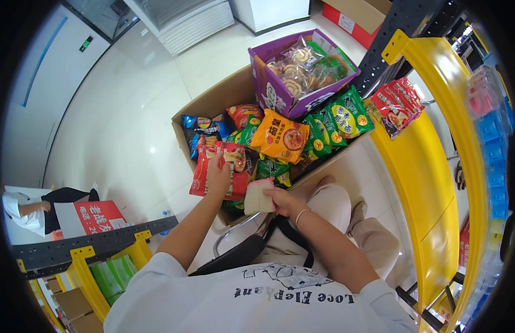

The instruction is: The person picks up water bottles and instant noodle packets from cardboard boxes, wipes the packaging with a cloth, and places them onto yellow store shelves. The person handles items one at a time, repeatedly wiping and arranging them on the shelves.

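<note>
My left hand [218, 175] is on a red noodle packet [198, 179] at the near left of an open cardboard box [216, 93], its fingers on the packet's upper face. In my right hand [282, 200] is a folded pale cloth [258, 195] with a pink edge, held beside that packet. Blue packets [204, 127], an orange packet [282, 135] and several green packets [348, 112] fill the box. A purple carton [278, 93] of wrapped round biscuits or noodle cakes [301, 66] sits at the box's far right.
Yellow shelving [407, 175] stands close on the right, with red packets [397, 104] on it. Another rack [87, 258] is at lower left. A metal chair or stool frame [224, 235] is before my legs. Another person [32, 210] is at far left.
</note>
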Tool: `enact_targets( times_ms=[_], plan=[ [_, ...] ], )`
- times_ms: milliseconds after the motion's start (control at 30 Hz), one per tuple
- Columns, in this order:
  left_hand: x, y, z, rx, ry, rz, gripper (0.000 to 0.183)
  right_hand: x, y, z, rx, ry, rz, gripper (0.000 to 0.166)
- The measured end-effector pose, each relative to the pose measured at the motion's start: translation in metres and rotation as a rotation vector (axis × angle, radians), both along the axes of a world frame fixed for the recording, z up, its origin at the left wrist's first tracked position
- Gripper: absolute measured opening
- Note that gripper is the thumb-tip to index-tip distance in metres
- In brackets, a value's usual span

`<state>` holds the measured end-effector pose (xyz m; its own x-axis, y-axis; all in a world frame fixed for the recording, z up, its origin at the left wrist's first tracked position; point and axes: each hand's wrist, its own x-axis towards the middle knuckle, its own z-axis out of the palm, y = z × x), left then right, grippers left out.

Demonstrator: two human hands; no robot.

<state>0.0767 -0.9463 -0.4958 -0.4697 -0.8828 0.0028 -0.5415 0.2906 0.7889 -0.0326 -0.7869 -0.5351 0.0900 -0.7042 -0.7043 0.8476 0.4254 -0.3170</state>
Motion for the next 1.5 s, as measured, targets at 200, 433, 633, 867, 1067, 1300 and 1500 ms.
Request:
enact_targets(
  times_ms=[200,433,633,867,1067,1300,1500],
  plan=[
    [-0.100,-0.004,0.046,0.028,0.233,-0.232,0.027,-0.008,0.003,-0.012,-0.073,-0.099,-0.055,0.031],
    [-0.140,0.019,0.049,0.495,0.351,-0.215,0.025,-0.004,0.001,-0.023,-0.058,-0.060,-0.082,0.028],
    [-0.014,-0.006,0.009,0.093,0.037,-0.021,0.028,-0.005,-0.005,-0.012,-0.051,-0.099,-0.086,0.027],
    [0.063,0.023,-0.012,0.416,-0.221,0.128,0.030,0.014,-0.019,-0.013,-0.035,-0.037,-0.042,0.028],
    [0.034,0.038,0.005,0.668,-0.225,0.060,0.027,0.007,-0.010,-0.030,-0.023,0.004,0.015,0.025],
    [0.020,0.041,0.077,0.437,-0.154,-0.353,0.029,-0.017,0.019,0.026,-0.107,0.050,-0.242,0.021],
    [-0.020,0.059,0.147,0.384,-0.315,-0.727,0.035,-0.060,0.099,0.069,-0.264,0.234,-0.200,0.014]
  ],
)
